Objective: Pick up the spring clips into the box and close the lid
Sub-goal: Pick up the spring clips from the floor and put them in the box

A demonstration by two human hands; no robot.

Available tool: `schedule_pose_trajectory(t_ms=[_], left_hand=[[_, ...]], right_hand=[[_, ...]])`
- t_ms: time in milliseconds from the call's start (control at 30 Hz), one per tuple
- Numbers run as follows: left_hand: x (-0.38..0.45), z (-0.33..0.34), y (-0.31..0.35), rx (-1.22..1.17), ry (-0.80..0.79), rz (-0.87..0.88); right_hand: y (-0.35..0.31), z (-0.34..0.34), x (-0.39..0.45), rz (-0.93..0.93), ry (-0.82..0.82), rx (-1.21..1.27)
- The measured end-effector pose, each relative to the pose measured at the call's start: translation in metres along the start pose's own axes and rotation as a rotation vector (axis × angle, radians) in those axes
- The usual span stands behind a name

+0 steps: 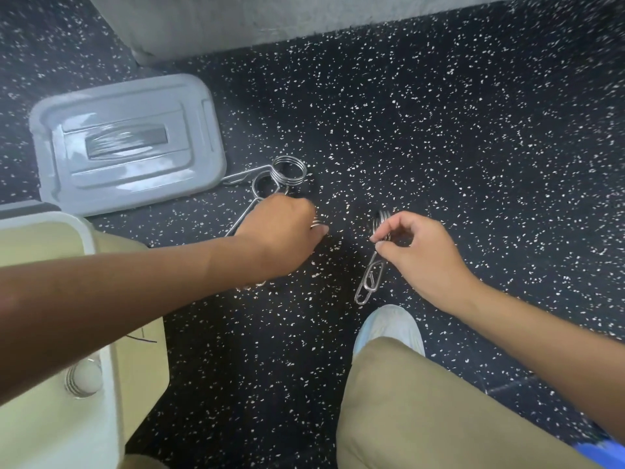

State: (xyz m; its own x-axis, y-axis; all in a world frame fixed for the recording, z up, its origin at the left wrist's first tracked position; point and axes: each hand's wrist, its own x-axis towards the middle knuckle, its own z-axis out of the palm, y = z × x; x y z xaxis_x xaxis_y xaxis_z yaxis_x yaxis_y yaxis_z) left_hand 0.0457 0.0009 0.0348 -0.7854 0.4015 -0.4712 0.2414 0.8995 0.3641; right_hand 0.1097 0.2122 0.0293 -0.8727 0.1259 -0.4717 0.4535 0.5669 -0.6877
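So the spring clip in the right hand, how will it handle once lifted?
Probably stiff: the spring clip is bent steel wire and its long handles hang straight below the right hand. Likely slippery, since the wire looks polished and the grip is only a fingertip pinch. Its round coil may roll if dropped.

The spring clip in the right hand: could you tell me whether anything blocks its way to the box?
Only the left arm crosses above the open box. The lid lies off on the floor. The right hand holds the clip.
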Motion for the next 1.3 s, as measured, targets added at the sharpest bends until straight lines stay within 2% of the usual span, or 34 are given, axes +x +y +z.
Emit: schedule_pose_trajectory(t_ms=[300, 500, 767, 933, 1300], left_hand=[[-0.052, -0.055, -0.01, 0.018, -0.037, 0.021], [-0.101, -0.079, -0.023, -0.033, -0.088, -0.058], [-0.163, -0.101, -0.04, -0.233, -0.061, -0.172], [-0.199, -0.107, -0.055, -0.485, 0.105, -0.254], [-0.26, -0.078, -0.118, -0.987, 0.417, -0.581]], right_hand=[[-0.029, 0.009, -0.013, -0.035, 0.005, 0.134], [-0.052, 0.025, -0.019, -0.109, 0.041, 0.174], [-0.085, 0.061, -0.034, -0.22, -0.098, 0.191], [-0.105, 0.078, -0.035, -0.28, -0.142, 0.194], [-0.157, 0.11, -0.039, -0.407, -0.204, 0.145]])
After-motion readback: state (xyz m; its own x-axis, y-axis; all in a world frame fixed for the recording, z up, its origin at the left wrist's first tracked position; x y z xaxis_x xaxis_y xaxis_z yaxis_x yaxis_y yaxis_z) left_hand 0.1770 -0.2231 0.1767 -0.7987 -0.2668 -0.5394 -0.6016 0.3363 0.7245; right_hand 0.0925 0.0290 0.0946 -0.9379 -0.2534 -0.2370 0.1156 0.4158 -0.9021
